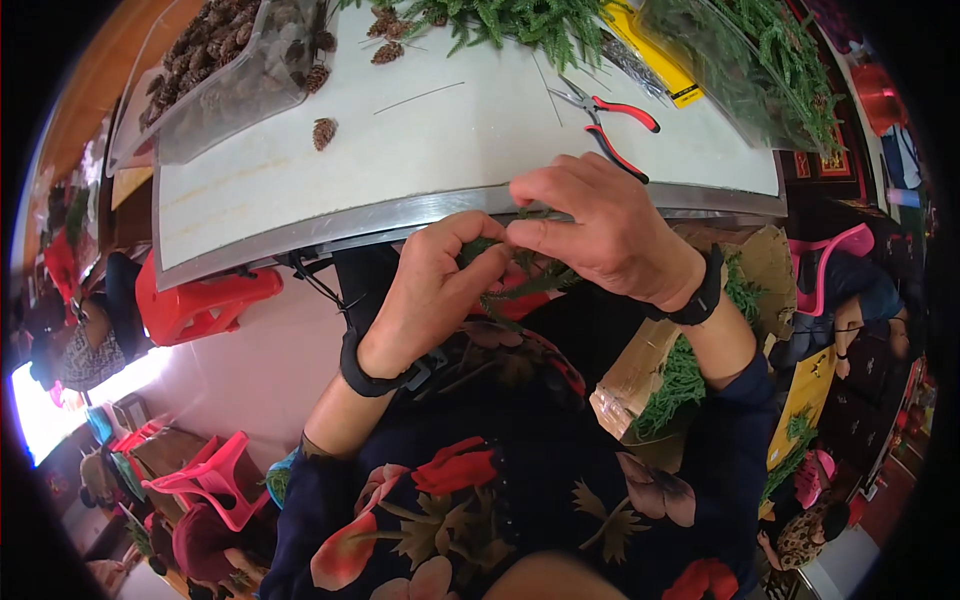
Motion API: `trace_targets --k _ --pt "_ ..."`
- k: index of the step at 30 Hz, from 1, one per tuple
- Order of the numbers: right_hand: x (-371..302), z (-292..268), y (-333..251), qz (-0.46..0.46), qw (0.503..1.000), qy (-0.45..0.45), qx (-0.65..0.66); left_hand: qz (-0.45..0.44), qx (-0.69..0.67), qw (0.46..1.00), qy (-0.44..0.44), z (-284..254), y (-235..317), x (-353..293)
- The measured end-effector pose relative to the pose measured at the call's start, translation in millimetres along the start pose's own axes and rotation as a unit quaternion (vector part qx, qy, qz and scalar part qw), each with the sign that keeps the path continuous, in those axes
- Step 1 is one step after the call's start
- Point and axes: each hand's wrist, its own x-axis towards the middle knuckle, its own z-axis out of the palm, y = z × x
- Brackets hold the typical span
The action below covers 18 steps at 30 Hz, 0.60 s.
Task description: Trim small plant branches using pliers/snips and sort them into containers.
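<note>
My left hand and my right hand meet just in front of the table's near edge. Between them is a green artificial pine sprig, partly hidden by my fingers. The left fingers are curled around it, while the right thumb and forefinger pinch its upper part. Beyond my right hand, pliers with red and black handles lie spread on the white table. A thin straight wire rests farther back, left of the pliers. One loose pine cone sits on the left side.
At the back left stands a clear bin of pine cones. Green sprigs are heaped at the back, beside a yellow packet. A cardboard box with greenery is by my right arm. A red stool stands left; other people sit farther off.
</note>
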Motion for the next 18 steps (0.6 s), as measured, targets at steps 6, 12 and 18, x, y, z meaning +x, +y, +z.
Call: trace_targets --k 6,12,18 --pt "0.7 13.7 2.3 0.028 0.999 -0.037 -0.015 0.101 0.162 0.977 0.097 11.0 -5.2 1.5" --pt "-5.0 18.2 -1.8 0.203 0.973 -0.089 0.055 0.185 0.280 0.927 0.167 19.2 -10.0 7.2" --pt "-13.7 -0.7 14.8 0.271 0.953 -0.019 0.135 -0.003 0.077 0.987 0.141 10.2 -3.6 5.3"
